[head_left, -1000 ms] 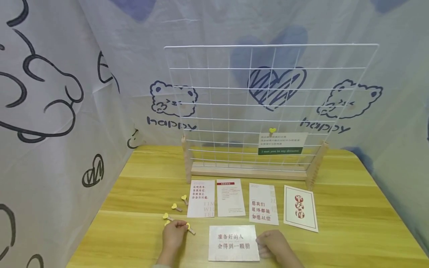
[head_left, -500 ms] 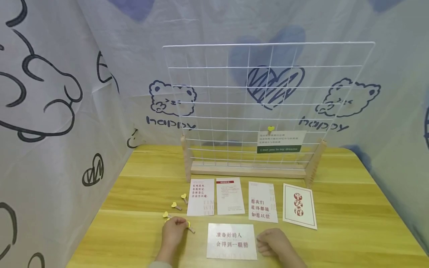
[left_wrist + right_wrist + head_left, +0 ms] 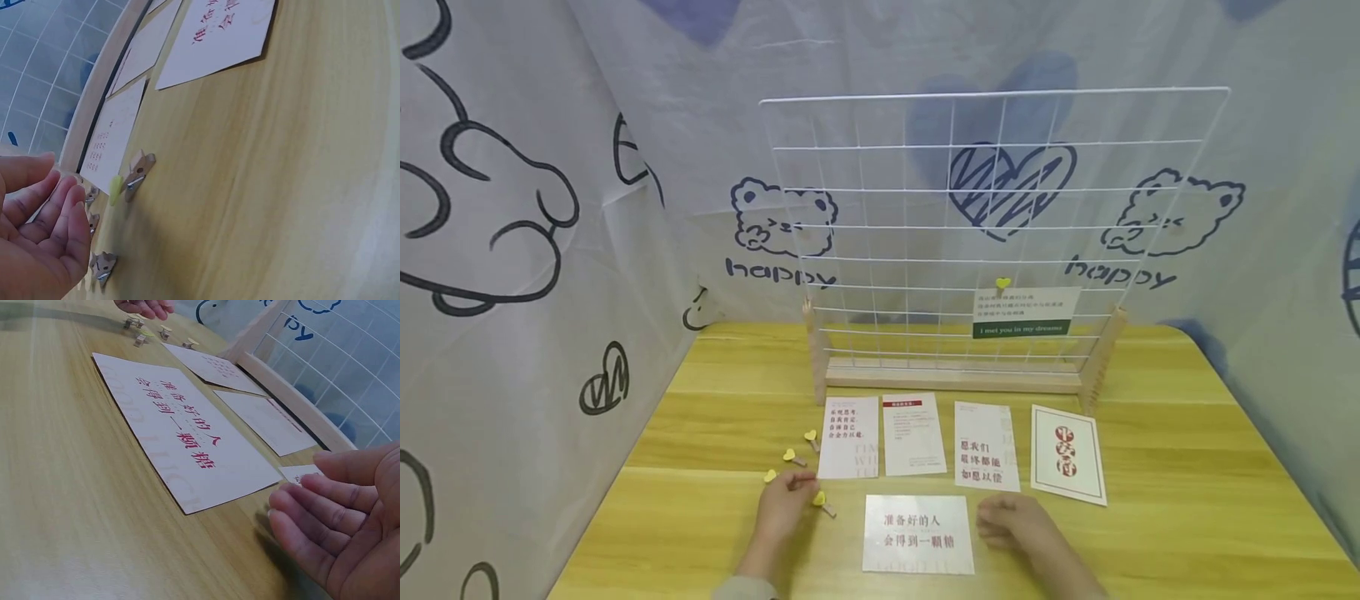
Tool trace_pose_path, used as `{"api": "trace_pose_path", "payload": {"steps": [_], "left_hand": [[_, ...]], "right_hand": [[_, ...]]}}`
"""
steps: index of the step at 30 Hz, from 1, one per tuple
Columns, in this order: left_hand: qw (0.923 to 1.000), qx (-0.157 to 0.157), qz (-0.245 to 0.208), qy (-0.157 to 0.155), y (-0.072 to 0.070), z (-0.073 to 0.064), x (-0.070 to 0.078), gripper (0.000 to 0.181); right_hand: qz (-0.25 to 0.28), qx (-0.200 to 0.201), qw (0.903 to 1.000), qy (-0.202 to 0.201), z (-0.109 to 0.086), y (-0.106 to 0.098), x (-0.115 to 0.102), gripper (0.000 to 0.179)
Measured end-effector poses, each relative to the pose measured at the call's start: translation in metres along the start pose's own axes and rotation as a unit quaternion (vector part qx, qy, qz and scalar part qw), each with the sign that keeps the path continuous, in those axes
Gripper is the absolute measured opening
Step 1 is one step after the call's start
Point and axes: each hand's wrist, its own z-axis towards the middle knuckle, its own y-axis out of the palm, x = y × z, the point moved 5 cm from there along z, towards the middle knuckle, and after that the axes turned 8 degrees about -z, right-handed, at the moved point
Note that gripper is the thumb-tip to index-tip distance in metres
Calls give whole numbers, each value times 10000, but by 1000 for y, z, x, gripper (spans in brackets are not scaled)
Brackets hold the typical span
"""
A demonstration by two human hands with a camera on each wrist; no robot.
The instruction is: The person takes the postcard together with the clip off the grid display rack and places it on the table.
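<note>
My left hand (image 3: 784, 504) hovers by a wooden clothespin with a yellow heart (image 3: 822, 500), its fingers loosely bent and nothing between them. In the left wrist view that clothespin (image 3: 139, 175) lies on its own on the wood, beyond the fingertips. A landscape card with red writing (image 3: 917, 533) lies flat in front, between the two hands. Just off its right edge is my right hand (image 3: 1017, 523), relaxed and holding nothing. The right wrist view shows a gap between its fingers and the card (image 3: 181, 431).
Behind stands a white wire grid (image 3: 910, 192) on a wooden base (image 3: 955, 382). A heart clothespin (image 3: 1002, 283) fixes a green-and-white card (image 3: 1026, 313) to it. Several cards, including a red-bordered one (image 3: 1067, 454), lie in a row before it. More clothespins (image 3: 790, 456) lie at left.
My right hand has drawn away from the landscape card's right edge, leaving it on the table. My left fingers have shifted slightly up and left from the clothespin beside them.
</note>
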Motion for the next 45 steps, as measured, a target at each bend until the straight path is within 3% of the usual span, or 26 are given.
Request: {"api": "trace_pose_path", "payload": {"steps": [5,13,20,25,30,34,45], "left_hand": [[9995,-106,-236,190,2,3,11,25],[9996,-23,-157,253,8,14,30,24],[9972,-302,-651,185,22,24,43,27],[9948,-488,-879,156,31,30,53,27],[9907,-681,-1075,475,38,35,73,25],[9901,-731,-999,668,45,40,87,25],[9832,-980,-1126,1053,73,51,125,24]], "right_hand": [[268,56,9996,-101,2,-5,-8,37],[334,83,9989,-327,8,-13,-23,39],[353,276,9979,-476,14,-24,-36,37],[26,543,9974,-465,19,-35,-45,33],[-433,676,9942,-715,24,-50,-58,36],[-483,739,9919,-916,26,-62,-70,43],[-567,912,9906,-844,29,-86,-91,53]]}}
